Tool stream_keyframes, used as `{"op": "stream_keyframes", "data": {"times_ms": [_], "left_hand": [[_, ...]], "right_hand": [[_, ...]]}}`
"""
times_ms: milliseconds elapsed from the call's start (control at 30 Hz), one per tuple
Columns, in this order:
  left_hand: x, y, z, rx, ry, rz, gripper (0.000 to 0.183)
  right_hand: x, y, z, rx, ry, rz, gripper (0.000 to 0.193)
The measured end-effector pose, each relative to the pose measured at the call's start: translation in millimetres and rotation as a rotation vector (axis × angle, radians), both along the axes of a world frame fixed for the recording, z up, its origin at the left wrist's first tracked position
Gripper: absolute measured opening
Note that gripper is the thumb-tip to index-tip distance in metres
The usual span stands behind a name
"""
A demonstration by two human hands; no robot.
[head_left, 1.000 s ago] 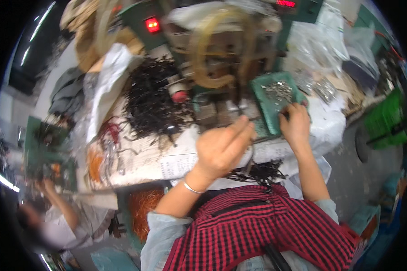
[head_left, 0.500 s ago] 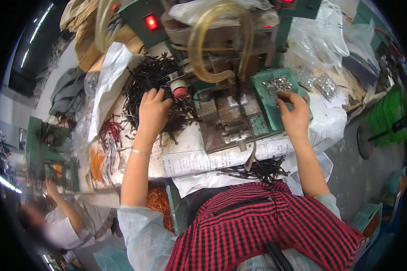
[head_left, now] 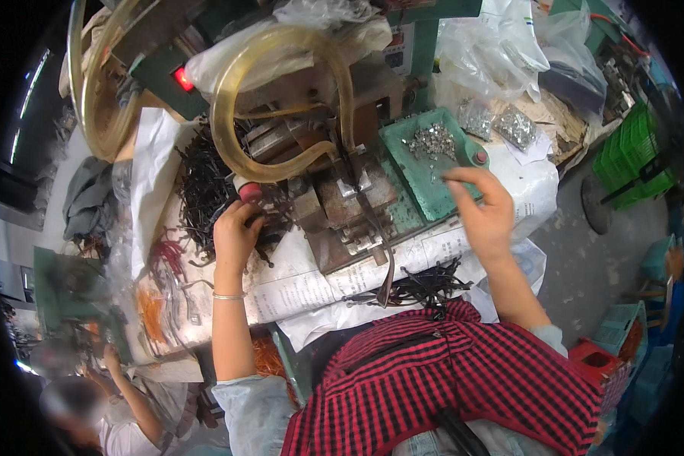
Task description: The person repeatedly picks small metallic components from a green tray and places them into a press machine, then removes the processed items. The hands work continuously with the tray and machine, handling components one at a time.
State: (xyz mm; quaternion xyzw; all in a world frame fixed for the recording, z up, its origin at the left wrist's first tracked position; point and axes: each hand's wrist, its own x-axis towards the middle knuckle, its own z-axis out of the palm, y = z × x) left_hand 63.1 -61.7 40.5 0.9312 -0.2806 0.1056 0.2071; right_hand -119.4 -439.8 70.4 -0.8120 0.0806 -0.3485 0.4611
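Head view: left hand [head_left: 235, 234] is positioned at black strips [head_left: 196, 182], right hand [head_left: 486, 216] at green tray [head_left: 422, 199]; grips cannot be discerned.

Left hand [head_left: 234, 237] moved leftward, at black pile [head_left: 196, 186]

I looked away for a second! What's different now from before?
The left hand moved left, from in front of the machine to the pile of black strips. I can't tell whether it grips one. The right hand stayed by the green tray.
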Motion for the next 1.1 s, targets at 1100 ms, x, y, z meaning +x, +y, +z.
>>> {"op": "stream_keyframes", "data": {"times_ms": [1100], "left_hand": [[-120.8, -144.6, 68.9, -0.402, -0.586, -0.446, 0.031]], "right_hand": [[53.1, -34.7, -4.3, 0.493, -0.040, 0.060, 0.049]]}}
